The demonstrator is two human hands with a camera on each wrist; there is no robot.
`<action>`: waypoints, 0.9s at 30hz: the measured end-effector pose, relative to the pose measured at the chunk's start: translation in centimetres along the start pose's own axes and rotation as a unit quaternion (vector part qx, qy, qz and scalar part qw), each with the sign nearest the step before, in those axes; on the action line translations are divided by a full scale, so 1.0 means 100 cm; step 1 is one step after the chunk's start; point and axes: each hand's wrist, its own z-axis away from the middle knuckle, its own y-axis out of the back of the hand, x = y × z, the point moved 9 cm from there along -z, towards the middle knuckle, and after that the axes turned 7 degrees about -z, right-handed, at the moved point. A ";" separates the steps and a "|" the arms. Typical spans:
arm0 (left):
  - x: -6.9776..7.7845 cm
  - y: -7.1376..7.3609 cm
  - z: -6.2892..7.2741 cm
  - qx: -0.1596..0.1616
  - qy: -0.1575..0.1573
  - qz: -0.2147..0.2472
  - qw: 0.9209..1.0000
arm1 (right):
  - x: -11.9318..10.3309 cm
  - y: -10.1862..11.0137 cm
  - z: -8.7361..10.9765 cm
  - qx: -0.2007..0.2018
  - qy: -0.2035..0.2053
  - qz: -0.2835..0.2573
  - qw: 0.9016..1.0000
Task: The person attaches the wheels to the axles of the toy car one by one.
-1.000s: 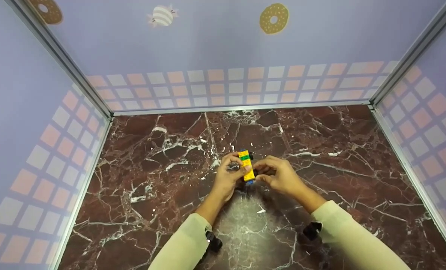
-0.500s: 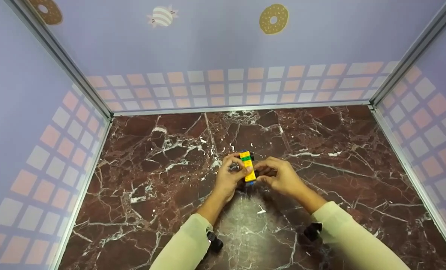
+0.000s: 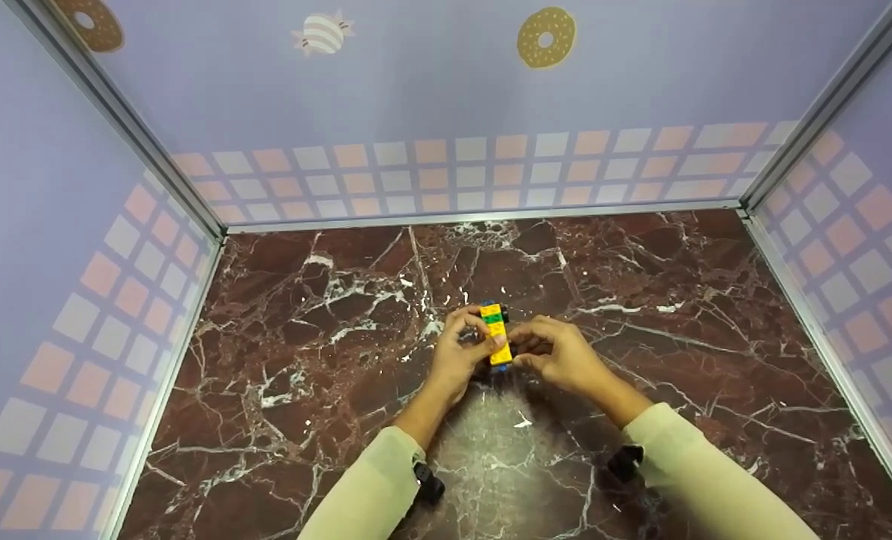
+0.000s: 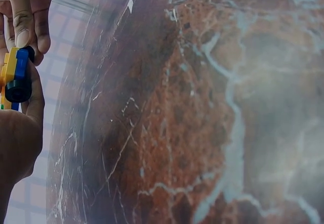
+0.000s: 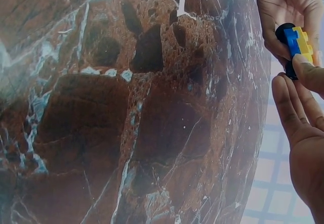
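Note:
A building-block car (image 3: 496,334) is held up between both hands, its studded yellow top crossed by one green band. A blue base (image 4: 21,64) and black wheels (image 4: 18,90) show from the side. My left hand (image 3: 457,351) grips the car from the left, thumb on the yellow top. At the car's near right corner, my right hand (image 3: 558,351) has its fingers curled around a black wheel (image 5: 291,71). In the right wrist view, the right thumb (image 5: 306,70) lies against the car's end. The fingers partly hide that wheel.
Beneath the hands lies a dark red marbled tabletop (image 3: 303,360) with white veins. Lilac panels (image 3: 430,90) with metal edges enclose its back and sides. A small white scrap (image 3: 522,424) is visible in front of the hands.
The car has shifted very slightly toward me and to the right, tilting a little in the left hand. Both hands keep almost the same places.

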 end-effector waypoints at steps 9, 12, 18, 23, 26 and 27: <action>0.002 -0.003 -0.002 -0.009 0.001 -0.002 1.000 | -0.004 0.002 -0.001 -0.016 0.025 0.041 0.999; 0.001 -0.003 -0.003 -0.010 0.002 -0.009 1.000 | -0.004 0.003 -0.001 -0.018 0.030 0.050 0.998; 0.002 -0.003 -0.004 -0.012 -0.006 -0.032 0.999 | -0.005 0.004 -0.002 -0.014 0.055 0.103 0.993; 0.003 -0.008 -0.002 -0.021 -0.019 -0.047 0.998 | -0.006 0.004 -0.001 -0.003 0.074 0.153 0.985; 0.001 -0.010 -0.001 -0.028 -0.019 -0.051 0.998 | -0.004 0.004 -0.001 -0.005 0.071 0.161 0.984; 0.000 -0.011 -0.001 -0.031 -0.016 -0.050 0.998 | -0.003 0.004 0.000 -0.006 0.069 0.162 0.984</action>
